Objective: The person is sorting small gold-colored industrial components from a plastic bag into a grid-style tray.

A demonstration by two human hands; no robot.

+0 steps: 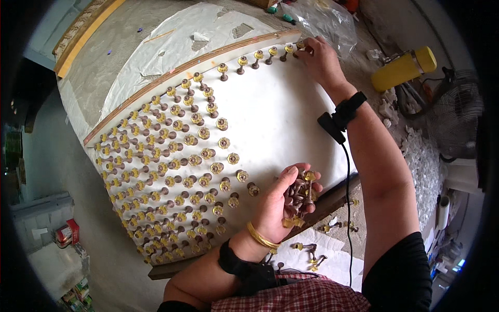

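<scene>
- yellow cylindrical plastic bottle (403, 70), right of the white board
- clear crumpled plastic bag (325, 21), above the board's top corner
- grey wire fan (455, 112), beyond the bottle

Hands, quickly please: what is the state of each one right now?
Left hand: cupped, holding a bunch of small brown pins with yellow heads.
Right hand: fingers pinched on one pin at the white board's top edge.

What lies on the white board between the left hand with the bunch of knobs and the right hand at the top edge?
In the head view, between the left hand and right hand, the white board is bare.
</scene>
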